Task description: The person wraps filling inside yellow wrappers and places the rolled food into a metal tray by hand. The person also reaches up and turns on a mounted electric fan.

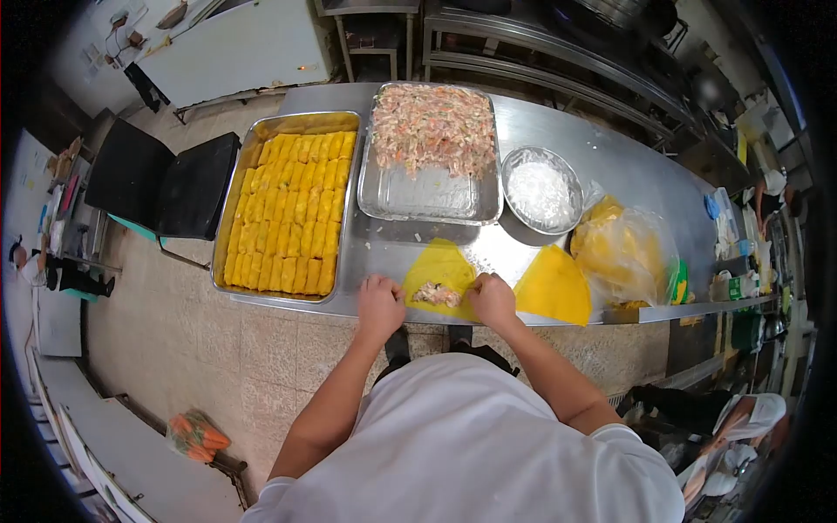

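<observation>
A yellow wrapper sheet lies on the steel table in front of me, with a small heap of chopped filling near its front edge. My left hand is closed at the wrapper's left front corner. On the opposite side my right hand is closed on the right edge; the fingertips of both are partly hidden. To the right lies a second yellow wrapper. Rows of yellow rolls fill a steel tray on the left. Behind the wrapper, a deep pan holds pinkish chopped filling.
A round bowl of white powder stands right of the pan, beside a plastic bag of yellow wrappers. Black chairs stand left of the table. A bag of carrots is at lower left. Other people are at both sides.
</observation>
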Action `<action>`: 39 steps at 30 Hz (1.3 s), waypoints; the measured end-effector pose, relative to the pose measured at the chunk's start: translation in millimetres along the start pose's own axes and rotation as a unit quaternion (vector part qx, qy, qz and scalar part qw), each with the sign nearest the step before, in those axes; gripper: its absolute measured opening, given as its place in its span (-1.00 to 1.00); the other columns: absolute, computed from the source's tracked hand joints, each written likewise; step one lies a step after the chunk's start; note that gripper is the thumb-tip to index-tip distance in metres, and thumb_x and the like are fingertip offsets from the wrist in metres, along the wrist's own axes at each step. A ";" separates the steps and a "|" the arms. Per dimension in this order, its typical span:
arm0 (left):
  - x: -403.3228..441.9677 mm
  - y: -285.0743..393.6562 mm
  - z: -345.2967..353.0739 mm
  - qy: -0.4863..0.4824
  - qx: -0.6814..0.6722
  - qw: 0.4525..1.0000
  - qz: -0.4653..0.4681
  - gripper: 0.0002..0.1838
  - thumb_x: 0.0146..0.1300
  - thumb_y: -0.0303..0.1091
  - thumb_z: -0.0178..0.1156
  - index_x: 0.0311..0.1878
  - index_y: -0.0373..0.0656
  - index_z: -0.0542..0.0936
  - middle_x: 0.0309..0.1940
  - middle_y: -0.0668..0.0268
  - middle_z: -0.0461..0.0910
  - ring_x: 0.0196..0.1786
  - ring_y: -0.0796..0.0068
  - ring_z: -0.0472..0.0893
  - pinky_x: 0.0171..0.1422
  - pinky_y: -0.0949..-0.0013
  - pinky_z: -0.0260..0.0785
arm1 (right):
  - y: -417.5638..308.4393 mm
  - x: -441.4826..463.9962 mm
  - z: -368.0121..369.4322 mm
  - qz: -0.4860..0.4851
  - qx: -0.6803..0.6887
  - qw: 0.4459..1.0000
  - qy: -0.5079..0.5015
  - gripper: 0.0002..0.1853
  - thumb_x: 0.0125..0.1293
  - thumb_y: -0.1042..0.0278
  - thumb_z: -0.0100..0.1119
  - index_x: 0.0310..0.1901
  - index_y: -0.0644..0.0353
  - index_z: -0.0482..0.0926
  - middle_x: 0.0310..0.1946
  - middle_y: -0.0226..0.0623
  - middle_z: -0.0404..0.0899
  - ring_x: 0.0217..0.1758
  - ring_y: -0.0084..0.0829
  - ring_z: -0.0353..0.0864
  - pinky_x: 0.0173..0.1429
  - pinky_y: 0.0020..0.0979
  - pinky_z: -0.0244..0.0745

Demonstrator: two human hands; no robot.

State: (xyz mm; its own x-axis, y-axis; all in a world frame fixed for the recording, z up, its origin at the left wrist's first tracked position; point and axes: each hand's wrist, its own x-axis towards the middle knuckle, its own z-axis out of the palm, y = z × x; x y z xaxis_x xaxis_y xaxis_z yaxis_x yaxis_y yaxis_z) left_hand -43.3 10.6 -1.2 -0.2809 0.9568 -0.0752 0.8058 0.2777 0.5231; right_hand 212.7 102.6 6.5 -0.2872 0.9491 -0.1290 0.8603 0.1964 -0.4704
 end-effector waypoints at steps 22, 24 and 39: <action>-36.4 -12.9 24.3 -0.100 -0.279 0.931 -0.211 -0.76 0.27 -0.27 0.48 -0.17 -0.28 0.78 -0.36 0.12 0.79 -0.31 0.30 0.76 -0.18 0.19 0.58 | 17.7 -29.2 10.4 0.246 0.366 0.897 -0.027 -0.89 0.26 0.45 0.38 -0.34 0.33 0.70 -0.48 -0.33 0.67 -0.45 -0.53 0.55 -0.34 -0.35 0.48; -38.9 0.2 17.9 -0.055 -0.287 0.936 -0.196 -0.85 0.31 -0.40 0.45 -0.20 -0.30 0.74 -0.47 0.27 0.74 -0.46 0.52 0.67 -0.37 0.33 0.49 | 15.0 -31.9 12.8 0.218 0.373 0.902 0.001 -0.89 0.27 0.46 0.36 -0.34 0.33 0.69 -0.48 -0.33 0.66 -0.45 -0.54 0.55 -0.34 -0.36 0.49; -21.6 54.8 21.8 -0.035 -0.055 0.970 0.233 -0.63 0.16 -0.41 0.39 0.03 -0.22 0.58 0.13 0.03 0.63 0.27 -0.06 0.56 0.38 -0.05 0.43 | -42.3 -49.9 -8.8 -0.019 0.211 0.976 0.053 -0.91 0.27 0.54 0.38 -0.22 0.30 0.67 -0.27 0.04 0.73 -0.21 0.06 0.73 -0.05 -0.09 0.65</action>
State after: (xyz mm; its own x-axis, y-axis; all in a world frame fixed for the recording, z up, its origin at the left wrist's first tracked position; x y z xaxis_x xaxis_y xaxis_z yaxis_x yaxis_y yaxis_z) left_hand 18.2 7.0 10.5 0.1393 0.9809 0.1357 0.7755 -0.1933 0.6011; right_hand 194.3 49.1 40.5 -0.2511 0.9676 -0.0252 0.5938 0.1334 -0.7935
